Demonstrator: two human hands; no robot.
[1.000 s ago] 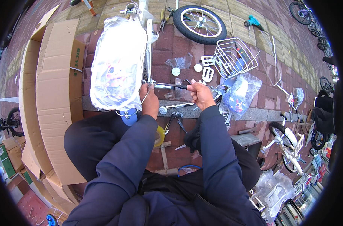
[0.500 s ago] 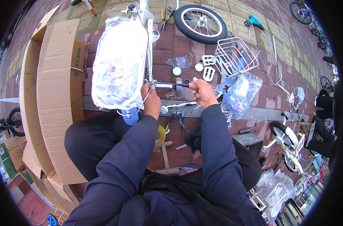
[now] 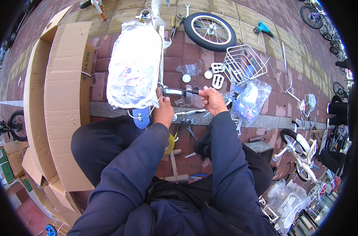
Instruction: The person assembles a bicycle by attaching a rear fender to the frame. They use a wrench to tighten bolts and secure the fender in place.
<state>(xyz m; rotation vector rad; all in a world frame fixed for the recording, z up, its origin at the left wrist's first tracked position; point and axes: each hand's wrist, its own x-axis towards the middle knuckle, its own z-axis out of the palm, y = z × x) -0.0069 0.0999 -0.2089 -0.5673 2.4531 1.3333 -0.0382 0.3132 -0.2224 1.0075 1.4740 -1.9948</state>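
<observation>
A bulky white bicycle part [image 3: 133,67] wrapped in clear plastic stands in front of me, left of centre, with a pale metal bar along its right side. My left hand [image 3: 162,112] is closed at that bar's near end, fingertips partly hidden; what they pinch I cannot make out. My right hand [image 3: 213,100] grips the reddish handle of a screwdriver [image 3: 192,92]. Its dark shaft points left, the tip close to my left fingers. A blue plate [image 3: 140,120] and a curved white wire show under the wrapped part.
A spoked wheel [image 3: 209,31], a white wire basket [image 3: 245,65], white pedals [image 3: 217,80] and a teal power drill [image 3: 263,29] lie on the paving. Large cardboard boxes [image 3: 66,110] line the left. A hammer [image 3: 173,165] and yellow tape roll [image 3: 170,144] lie between my legs.
The whole view has shifted slightly. My left hand has shifted a little rightward and sits higher against the bar's end. The right hand still grips the screwdriver, its handle turned somewhat.
</observation>
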